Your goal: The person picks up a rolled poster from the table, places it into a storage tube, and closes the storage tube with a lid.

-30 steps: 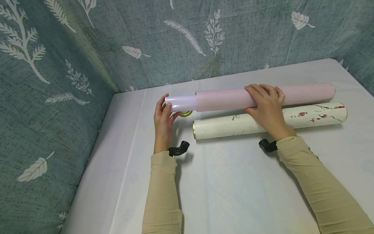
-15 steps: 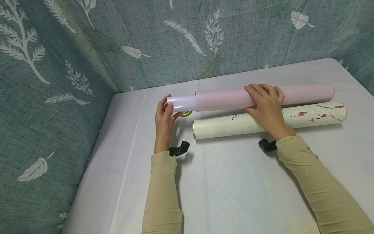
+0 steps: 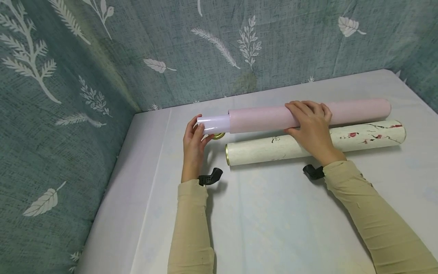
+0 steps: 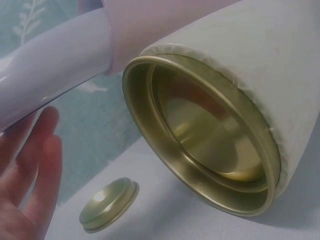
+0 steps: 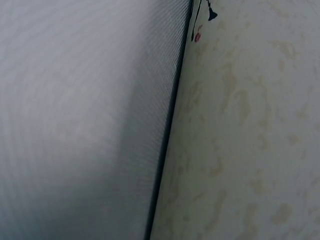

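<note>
My left hand (image 3: 194,144) holds the outer end of a glossy pale-lilac roll (image 3: 213,125), thumb in front and fingers around its end. The roll's other part sits inside the open left end of a pink tube (image 3: 261,119). Over the pink tube's middle, my right hand (image 3: 313,127) grips it from above. A cream tube (image 3: 263,151) with a painted blossom pattern lies just in front, its gold end (image 4: 200,135) facing left. In the right wrist view only the cream tube (image 5: 245,125) and the tablecloth show; the right hand is out of that view.
A small gold lid (image 4: 108,204) lies on the white tablecloth (image 3: 273,213) behind the left hand, partly hidden in the head view. Green leaf-patterned cloth (image 3: 184,49) hangs at the back and left of the table.
The left hand has moved slightly right with the lilac roll, and less of the roll sticks out of the pink tube. The right hand keeps its place. The head view has tilted slightly.
</note>
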`<state>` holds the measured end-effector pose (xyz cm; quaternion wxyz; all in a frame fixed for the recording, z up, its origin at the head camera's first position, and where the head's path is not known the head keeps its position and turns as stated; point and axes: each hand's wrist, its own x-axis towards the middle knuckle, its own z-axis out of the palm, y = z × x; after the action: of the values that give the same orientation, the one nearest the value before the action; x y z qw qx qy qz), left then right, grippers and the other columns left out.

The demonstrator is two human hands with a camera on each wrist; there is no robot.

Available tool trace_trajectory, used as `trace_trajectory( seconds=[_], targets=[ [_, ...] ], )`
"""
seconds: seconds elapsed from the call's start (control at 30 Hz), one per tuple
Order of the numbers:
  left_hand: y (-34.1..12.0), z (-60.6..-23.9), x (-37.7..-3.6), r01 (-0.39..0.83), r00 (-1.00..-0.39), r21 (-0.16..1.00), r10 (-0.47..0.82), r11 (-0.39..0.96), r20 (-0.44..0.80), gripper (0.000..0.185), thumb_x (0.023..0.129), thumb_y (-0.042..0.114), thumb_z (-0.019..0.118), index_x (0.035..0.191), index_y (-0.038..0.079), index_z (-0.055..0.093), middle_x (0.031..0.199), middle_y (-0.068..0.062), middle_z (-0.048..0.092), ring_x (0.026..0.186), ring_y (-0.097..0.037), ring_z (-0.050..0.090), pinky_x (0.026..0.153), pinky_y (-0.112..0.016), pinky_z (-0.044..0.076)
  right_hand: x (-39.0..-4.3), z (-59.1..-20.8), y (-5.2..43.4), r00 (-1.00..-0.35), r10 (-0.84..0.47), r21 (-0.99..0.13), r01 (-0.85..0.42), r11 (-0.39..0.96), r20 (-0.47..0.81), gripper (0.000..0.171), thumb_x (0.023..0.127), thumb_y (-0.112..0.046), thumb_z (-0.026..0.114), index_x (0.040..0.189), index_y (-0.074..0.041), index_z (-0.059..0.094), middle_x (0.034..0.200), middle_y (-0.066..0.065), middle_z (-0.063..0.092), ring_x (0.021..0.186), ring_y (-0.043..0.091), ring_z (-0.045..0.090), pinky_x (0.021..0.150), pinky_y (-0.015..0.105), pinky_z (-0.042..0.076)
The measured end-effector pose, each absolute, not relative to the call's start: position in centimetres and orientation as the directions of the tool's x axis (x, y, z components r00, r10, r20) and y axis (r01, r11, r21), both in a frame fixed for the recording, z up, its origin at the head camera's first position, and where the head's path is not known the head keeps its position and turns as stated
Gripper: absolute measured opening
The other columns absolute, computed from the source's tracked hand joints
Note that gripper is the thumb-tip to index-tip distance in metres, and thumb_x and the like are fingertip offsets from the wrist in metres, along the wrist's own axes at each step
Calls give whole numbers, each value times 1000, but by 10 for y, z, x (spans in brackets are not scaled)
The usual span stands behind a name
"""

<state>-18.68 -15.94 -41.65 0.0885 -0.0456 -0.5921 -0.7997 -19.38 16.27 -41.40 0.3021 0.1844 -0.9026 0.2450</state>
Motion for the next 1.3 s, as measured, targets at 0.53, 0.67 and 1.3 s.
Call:
trace_trajectory(
  seconds=[0.53, 0.67, 1.3],
  targets=[
    [-156, -416, -188, 193, -981, 942, -87, -276, 175, 42, 86, 27, 60, 124, 15, 48, 121, -13, 46, 103, -28, 53, 84, -43, 45, -193, -413, 163, -752, -188, -333, -482, 810, 631, 67, 62, -17, 82, 122, -16, 54, 124, 2, 51, 117, 27, 36, 99, 49, 7],
    [-155, -416, -190, 192, -981, 943, -78, -271, 177, 43, 86, 28, 61, 124, 14, 48, 120, -13, 47, 100, -28, 53, 85, -46, 43, -194, -414, 162, -745, -187, -324, -483, 813, 640, 67, 61, -18, 82, 122, -16, 54, 124, 2, 51, 117, 27, 36, 99, 49, 8],
    [-150, -409, -187, 162, -987, 955, -38, -250, 158, 42, 88, 21, 58, 127, 11, 46, 117, -12, 48, 98, -25, 53, 85, -45, 43, -194, -414, 162, -747, -182, -330, -481, 812, 640, 67, 60, -17, 83, 121, -16, 54, 124, 2, 52, 116, 27, 37, 99, 49, 8]
  ],
)
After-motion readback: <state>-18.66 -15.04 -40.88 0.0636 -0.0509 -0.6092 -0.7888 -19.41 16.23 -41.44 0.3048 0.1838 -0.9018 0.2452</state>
